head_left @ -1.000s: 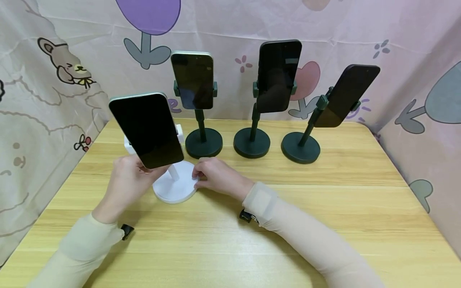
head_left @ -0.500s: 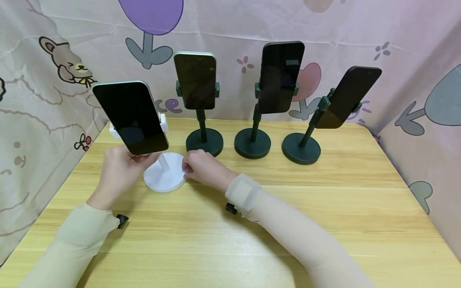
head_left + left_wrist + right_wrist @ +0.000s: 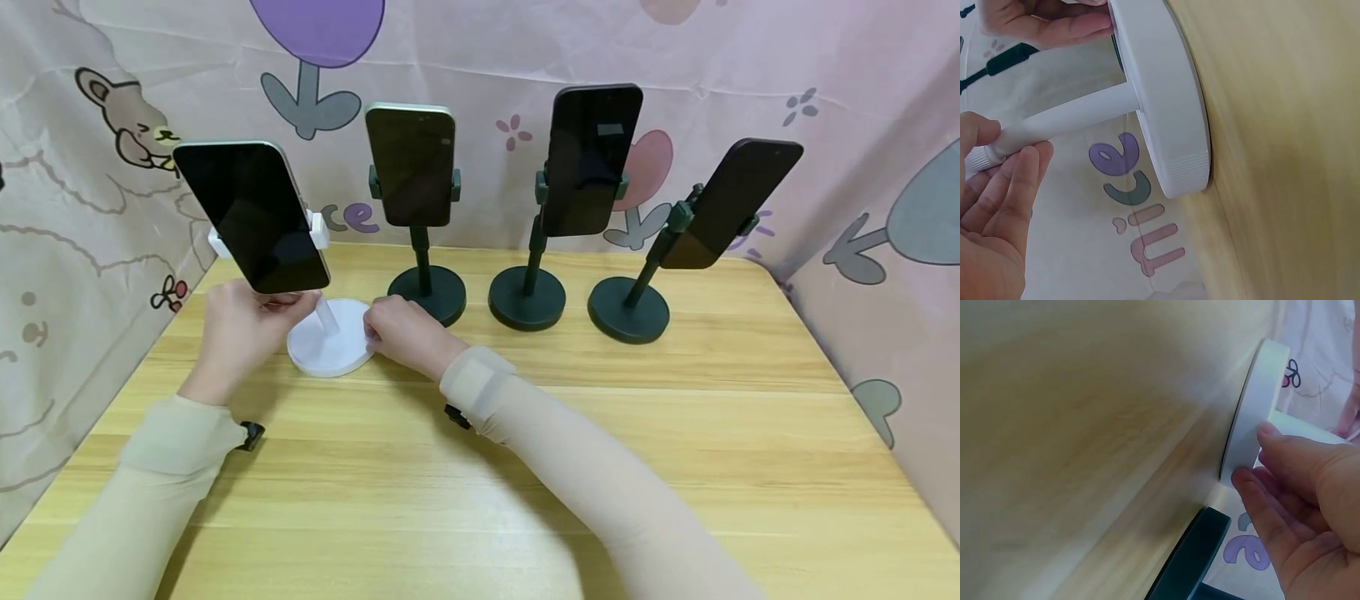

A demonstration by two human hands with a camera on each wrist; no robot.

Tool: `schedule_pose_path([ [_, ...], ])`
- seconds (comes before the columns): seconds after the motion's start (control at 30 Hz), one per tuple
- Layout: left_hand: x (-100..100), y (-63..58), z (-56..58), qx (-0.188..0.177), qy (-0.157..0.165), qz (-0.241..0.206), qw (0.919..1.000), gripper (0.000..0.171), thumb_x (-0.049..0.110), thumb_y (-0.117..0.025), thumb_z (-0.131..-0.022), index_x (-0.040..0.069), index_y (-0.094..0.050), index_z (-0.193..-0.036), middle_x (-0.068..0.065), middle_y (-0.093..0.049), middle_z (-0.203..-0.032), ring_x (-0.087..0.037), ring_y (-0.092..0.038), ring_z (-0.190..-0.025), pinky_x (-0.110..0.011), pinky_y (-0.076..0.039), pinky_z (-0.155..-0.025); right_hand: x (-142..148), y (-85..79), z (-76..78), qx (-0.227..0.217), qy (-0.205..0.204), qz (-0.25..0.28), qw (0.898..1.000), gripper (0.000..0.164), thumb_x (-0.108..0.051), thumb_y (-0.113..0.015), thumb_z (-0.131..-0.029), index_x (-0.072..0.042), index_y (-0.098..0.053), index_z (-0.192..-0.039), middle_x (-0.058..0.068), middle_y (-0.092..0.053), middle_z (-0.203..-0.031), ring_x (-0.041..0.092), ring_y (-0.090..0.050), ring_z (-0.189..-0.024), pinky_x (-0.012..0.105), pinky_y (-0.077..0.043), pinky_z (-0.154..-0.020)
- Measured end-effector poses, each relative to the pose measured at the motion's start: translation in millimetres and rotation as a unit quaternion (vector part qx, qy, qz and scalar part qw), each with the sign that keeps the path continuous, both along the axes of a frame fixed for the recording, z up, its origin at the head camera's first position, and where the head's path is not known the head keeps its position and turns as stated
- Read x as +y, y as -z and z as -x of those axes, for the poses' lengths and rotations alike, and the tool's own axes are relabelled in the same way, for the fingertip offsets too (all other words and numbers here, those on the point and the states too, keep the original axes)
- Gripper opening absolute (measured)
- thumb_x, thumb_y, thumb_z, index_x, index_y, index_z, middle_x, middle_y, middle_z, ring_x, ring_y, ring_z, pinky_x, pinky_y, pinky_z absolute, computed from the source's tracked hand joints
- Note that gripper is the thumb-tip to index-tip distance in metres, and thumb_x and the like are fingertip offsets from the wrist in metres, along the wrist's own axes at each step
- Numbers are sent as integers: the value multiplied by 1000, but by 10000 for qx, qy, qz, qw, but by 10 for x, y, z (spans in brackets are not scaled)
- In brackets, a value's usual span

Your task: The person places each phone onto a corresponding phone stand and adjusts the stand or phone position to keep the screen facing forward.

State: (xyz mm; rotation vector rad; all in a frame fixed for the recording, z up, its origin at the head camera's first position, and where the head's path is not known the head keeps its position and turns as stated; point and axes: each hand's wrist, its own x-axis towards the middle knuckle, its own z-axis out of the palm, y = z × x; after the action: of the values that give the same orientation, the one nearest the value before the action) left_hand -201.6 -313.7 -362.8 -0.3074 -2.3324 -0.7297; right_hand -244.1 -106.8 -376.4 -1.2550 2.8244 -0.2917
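Observation:
A white phone stand point(image 3: 327, 354) with a round base is at the left of the table, a dark-screened phone point(image 3: 255, 221) tilted in its clamp. My left hand point(image 3: 243, 333) grips the stand's stem point(image 3: 1066, 115) just below the phone, thumb on one side and fingers on the other. At the right edge of the base point(image 3: 1169, 100), my right hand point(image 3: 412, 333) holds the rim between thumb and fingers. The right thumb point(image 3: 1272, 434) lies on the base's top side and the fingertips sit at its outer rim. The phone hides part of the left hand in the head view.
Three dark green phone stands, each with a phone, stand along the back: left point(image 3: 427, 292), middle point(image 3: 527, 296) and right point(image 3: 628, 308). The left green base is close to my right hand. A printed cloth point(image 3: 480, 50) hangs behind the wooden table point(image 3: 600, 467).
Both hands have moved the white stand with its phone left and toward the back of the table. The three green stands stay in place.

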Motion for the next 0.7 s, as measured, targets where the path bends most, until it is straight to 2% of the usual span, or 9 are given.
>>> schedule_pose_path([
  [0.27,-107,-31,156,-515,-280,-225,9980,26,30,-73,-82,6,-73,-73,-7,-70,-72,15,-49,-69,-20,-38,-59,-105,-24,66,-452,67,-51,9989,17,-27,-67,-91,-13,-71,-101,-5,-59,-84,10,-51,-75,15,-43,-65],
  [0.33,-132,-38,201,-638,-337,-229,9971,29,33,-72,-82,5,-74,-78,-8,-71,-76,7,-56,-74,-19,-39,-61,-127,-27,83,-542,118,-61,9984,16,-26,-65,-93,-13,-70,-101,-5,-60,-82,10,-51,-74,15,-42,-64],
  [0.43,-160,-58,269,-892,-465,-270,9946,35,38,-71,-83,4,-75,-82,-10,-72,-80,-12,-64,-82,-20,-40,-64,-161,-38,102,-637,200,-136,9977,15,-26,-62,-95,-14,-69,-99,-5,-60,-80,10,-52,-72,16,-41,-63],
  [0.47,-168,-66,291,-971,-507,-277,9936,37,40,-70,-84,4,-76,-82,-11,-72,-81,-12,-64,-81,-21,-40,-64,-172,-39,107,-637,203,-177,9976,15,-26,-61,-95,-14,-69,-98,-4,-60,-79,11,-52,-71,17,-41,-62],
  [0.57,-194,-79,361,-1067,-605,-297,9920,39,43,-69,-83,5,-77,-83,-11,-72,-81,-4,-62,-78,-22,-40,-64,-198,-39,113,-622,216,-330,9973,18,-27,-59,-97,-12,-67,-102,-3,-59,-81,12,-52,-72,18,-41,-62],
  [0.67,-220,-78,428,-1051,-679,-283,9917,39,44,-69,-82,6,-77,-84,-10,-72,-81,10,-51,-72,-20,-40,-63,-209,-31,119,-608,246,-467,9968,23,-28,-56,-98,-10,-65,-109,-2,-59,-86,12,-53,-74,19,-42,-63],
  [0.7,-227,-77,448,-1055,-686,-277,9917,40,45,-69,-83,6,-78,-84,-10,-72,-82,10,-50,-71,-20,-39,-62,-209,-30,122,-622,275,-503,9964,25,-29,-56,-98,-10,-64,-113,-1,-59,-89,12,-54,-75,19,-43,-64],
])
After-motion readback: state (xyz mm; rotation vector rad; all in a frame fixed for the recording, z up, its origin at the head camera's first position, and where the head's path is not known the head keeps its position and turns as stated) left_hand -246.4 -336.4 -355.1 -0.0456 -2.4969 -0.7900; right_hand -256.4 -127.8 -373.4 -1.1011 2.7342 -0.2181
